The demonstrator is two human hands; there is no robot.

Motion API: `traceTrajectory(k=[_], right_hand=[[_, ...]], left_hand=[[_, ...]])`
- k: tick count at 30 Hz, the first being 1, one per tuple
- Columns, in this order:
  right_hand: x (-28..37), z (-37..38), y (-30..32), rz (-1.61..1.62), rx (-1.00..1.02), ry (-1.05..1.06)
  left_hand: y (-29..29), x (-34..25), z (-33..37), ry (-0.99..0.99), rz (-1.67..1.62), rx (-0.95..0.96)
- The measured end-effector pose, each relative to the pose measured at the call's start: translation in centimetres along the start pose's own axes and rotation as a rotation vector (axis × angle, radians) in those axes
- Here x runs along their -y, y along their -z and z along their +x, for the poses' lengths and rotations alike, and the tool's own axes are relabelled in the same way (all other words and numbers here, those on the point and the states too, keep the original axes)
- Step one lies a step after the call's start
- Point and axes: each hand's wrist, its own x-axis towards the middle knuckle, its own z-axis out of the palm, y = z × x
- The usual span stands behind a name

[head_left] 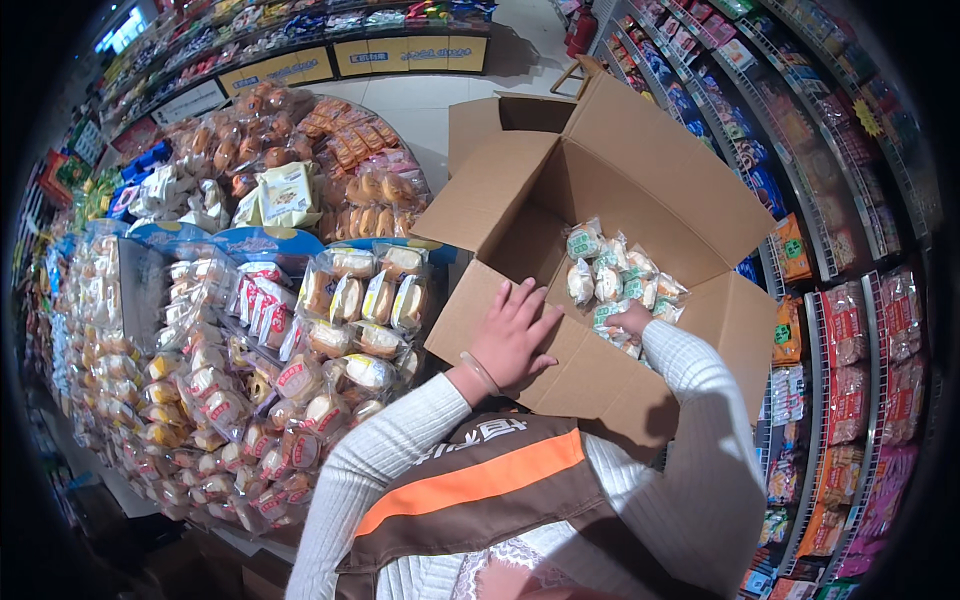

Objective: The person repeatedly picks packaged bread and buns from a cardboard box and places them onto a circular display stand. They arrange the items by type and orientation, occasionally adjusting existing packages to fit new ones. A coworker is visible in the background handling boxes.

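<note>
A large open cardboard box (500, 215) stands in front of me with its flaps folded outward. Several small pastries in clear wrap with green and white print (608, 280) lie in a loose heap in it. My left hand (515, 340) rests on the near flap, fingers spread and nothing held. Reaching down into the box, my right hand (630, 318) has its fingers curled at a wrapped pastry (608, 312) near the front of the heap. Those fingertips are partly hidden by the hand and the wrappers.
To my left stands a round display heaped with wrapped breads (300, 385), split by a blue divider (275, 240). Shelves of packaged snacks (845, 340) curve along the right. Beyond the box are another carton (475, 130) and a red fire extinguisher (581, 35).
</note>
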Motion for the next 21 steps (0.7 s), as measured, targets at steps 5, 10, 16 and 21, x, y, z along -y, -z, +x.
traceTrajectory(k=[5,10,16,21], right_hand=[[2.3,-5.5,4.9,0.109,0.037,0.251],[7.5,-17.4,12.4,0.569,-0.033,0.482],[15.9,-28.2,8.1,0.248,-0.176,0.990],[23.5,-32.0,1.6,-0.064,0.036,1.335]], left_hand=[[0.2,-0.4,-1.1,-0.016,-0.055,0.097],[2.4,-0.9,-1.4,-0.021,-0.174,0.120],[9.5,-2.5,-1.2,-0.053,-0.482,-0.128],[17.0,-2.2,-4.0,-0.092,-0.096,-0.110]])
